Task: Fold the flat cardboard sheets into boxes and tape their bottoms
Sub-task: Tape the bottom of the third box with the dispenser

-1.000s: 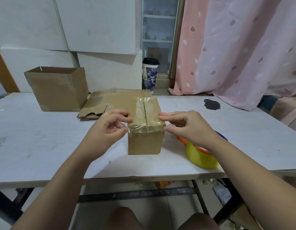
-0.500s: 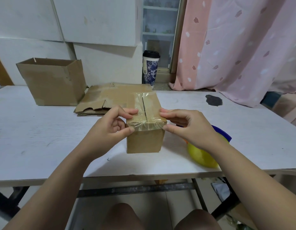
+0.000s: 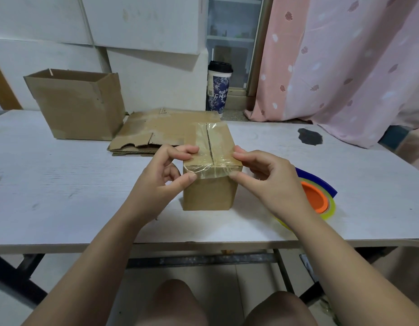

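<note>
A small cardboard box [image 3: 209, 194] stands on the white table [image 3: 62, 184], its upper face closed with clear tape [image 3: 214, 147] over the middle seam and down the near side. My left hand [image 3: 161, 177] pinches the box's near left top corner, fingers on top and thumb on the front. At the near right top corner my right hand [image 3: 267, 177] pinches it the same way. A roll of clear tape with an orange core [image 3: 317, 198] lies just right of the box, partly behind my right wrist.
Several flat cardboard sheets [image 3: 156, 130] lie behind the small box. An open, upright cardboard box [image 3: 77, 104] stands at the back left. A lidded paper cup [image 3: 219, 85] sits beyond the table's far edge. A dark stain [image 3: 309, 136] marks the table at right.
Both thumbs have slid lower onto the taped front face of the small box. The box has stayed in place.
</note>
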### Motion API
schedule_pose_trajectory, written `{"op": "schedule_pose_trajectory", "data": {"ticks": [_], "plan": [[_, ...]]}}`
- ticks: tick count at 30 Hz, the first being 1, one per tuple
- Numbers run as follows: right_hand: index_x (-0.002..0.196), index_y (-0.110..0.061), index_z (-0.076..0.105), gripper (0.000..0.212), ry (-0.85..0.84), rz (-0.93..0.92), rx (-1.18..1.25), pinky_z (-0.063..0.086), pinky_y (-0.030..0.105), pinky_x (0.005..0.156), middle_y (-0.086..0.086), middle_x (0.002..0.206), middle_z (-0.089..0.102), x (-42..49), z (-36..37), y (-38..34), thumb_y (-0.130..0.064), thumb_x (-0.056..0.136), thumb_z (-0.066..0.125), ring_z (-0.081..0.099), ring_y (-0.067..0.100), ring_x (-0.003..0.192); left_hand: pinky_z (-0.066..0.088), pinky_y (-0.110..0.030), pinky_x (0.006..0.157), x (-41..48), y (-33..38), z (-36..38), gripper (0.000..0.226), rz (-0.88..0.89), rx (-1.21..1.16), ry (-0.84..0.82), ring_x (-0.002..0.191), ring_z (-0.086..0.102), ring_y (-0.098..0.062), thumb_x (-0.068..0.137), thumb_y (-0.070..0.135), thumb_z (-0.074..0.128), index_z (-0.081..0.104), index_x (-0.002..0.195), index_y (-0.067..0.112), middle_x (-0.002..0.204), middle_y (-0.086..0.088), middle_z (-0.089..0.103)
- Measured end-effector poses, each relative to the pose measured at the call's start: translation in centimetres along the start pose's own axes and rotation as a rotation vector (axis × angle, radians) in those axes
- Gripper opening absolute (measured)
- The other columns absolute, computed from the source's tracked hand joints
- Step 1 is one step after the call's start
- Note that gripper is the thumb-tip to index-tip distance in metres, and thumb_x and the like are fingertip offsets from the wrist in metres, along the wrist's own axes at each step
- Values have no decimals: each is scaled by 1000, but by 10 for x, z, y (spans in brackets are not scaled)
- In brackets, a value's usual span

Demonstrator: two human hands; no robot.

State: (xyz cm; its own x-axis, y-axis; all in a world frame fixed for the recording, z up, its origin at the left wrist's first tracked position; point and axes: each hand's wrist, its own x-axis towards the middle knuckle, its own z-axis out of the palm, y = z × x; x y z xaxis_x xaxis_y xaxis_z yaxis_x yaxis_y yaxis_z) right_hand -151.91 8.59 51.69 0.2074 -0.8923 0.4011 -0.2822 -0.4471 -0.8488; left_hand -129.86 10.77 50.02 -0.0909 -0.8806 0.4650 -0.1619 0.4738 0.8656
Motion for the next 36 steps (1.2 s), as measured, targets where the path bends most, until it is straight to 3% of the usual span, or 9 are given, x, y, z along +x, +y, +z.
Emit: {"op": "schedule_pose_trajectory", "data": {"ticks": [5,9,12,15,18,23,27,31,36], "plan": [[104,-38,66,36,62,-32,-72,45,28,103,-29,115,59,-4,8,2,-21,75,79,55,-15,109,46,-35,76,-4,4,3,36,-3,106,1,53,40,-7,67,42,69,45,93,36,123,28,53],[114,-35,63,57,20,-77,-246,43,20,100,-34,121,52,-9,5,-2,-61,64,74,48,-16,115,38,-11,77,1,18,-1,55,70,246,-69,89,53,-4,80,78,31,54,102,33,119,16,55],[106,-31,65,60,-5,-82,-286,42,19,93,-25,118,58,-4,3,-11,-76,68,56,52,-6,114,36,-8,82,11,31,-1,49,80,361,-71,97,50,5,86,70,28,62,95,36,99,12,55],[91,-23,69,48,-3,-89,-302,40,13,81,-11,100,69,11,4,-19,-65,88,45,58,0,101,40,-36,91,23,33,1,18,59,496,-23,97,52,-12,89,39,56,66,79,29,91,10,60],[114,-22,70,33,-171,-71,-330,31,10,94,-10,125,64,23,7,-19,-40,98,47,45,-2,125,22,-51,108,29,31,-2,16,114,604,-30,118,47,-10,82,36,67,63,68,30,110,28,58],[132,-29,56,36,-263,-108,-307,17,13,111,-21,139,45,24,9,-9,-32,97,53,23,-9,134,31,-35,110,24,18,-8,22,36,233,-142,126,42,7,70,40,67,66,86,26,109,17,68],[134,-31,52,42,-283,-145,-320,15,3,107,-25,136,40,26,6,-4,-29,92,60,22,-6,137,34,-32,107,22,12,-9,25,64,310,-141,124,43,6,72,42,68,62,97,38,117,15,64],[134,-37,48,46,-282,-217,-387,14,2,106,-28,136,39,27,4,0,-31,90,62,22,-9,135,33,-9,96,20,12,-6,33,188,472,-106,113,49,5,84,31,65,57,112,47,112,30,59],[134,-31,52,48,-253,-289,-464,15,1,105,-26,133,40,27,3,0,-32,88,64,26,-5,134,26,-7,100,18,15,-2,34,292,637,-86,117,42,5,84,26,60,64,118,23,116,26,54]]}}
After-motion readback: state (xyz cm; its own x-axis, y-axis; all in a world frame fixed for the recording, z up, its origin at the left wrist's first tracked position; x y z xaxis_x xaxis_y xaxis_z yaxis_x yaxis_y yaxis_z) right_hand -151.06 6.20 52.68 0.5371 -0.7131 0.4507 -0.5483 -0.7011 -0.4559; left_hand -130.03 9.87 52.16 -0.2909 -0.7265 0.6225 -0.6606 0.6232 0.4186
